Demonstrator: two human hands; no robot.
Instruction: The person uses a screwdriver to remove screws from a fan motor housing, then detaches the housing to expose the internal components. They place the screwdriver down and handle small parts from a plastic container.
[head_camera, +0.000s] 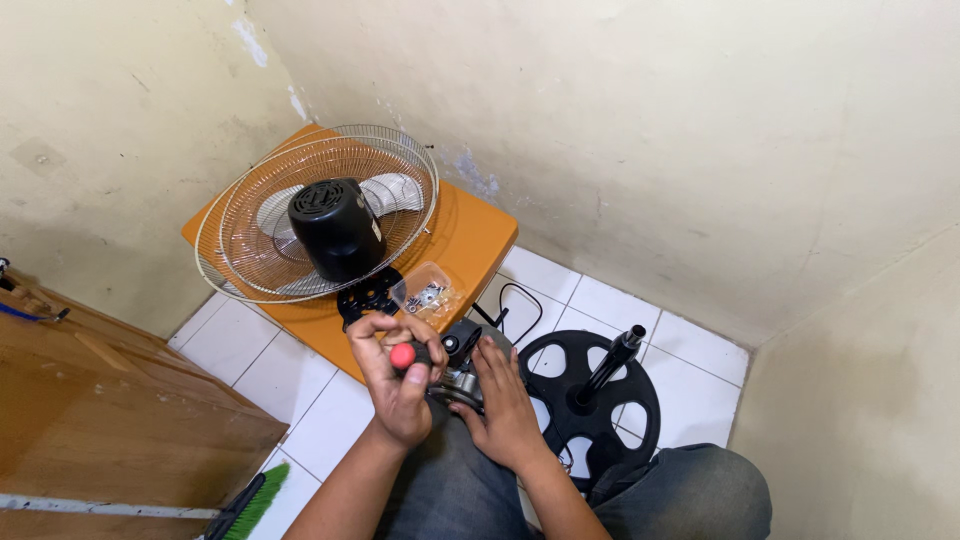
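Screw-driving step, seemingly mid-way. Left hand (393, 375) is wrapped tight around a red-capped screwdriver (403, 355), tip hidden in the grey fan control housing (462, 350) on the person's lap; right hand (505, 405) steadies the housing, fingers curled on it. Next likely needs steady downward pressure. Wire-mesh fan head (318, 212), glossy black motor, lies on the orange stool (480, 235); clear screw bag (430, 296) near its front edge. Round black plastic base (592, 400) sits on white floor tiles.

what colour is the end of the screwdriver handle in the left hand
Red, on a black screwdriver handle gripped by the left hand; the head view shows it.
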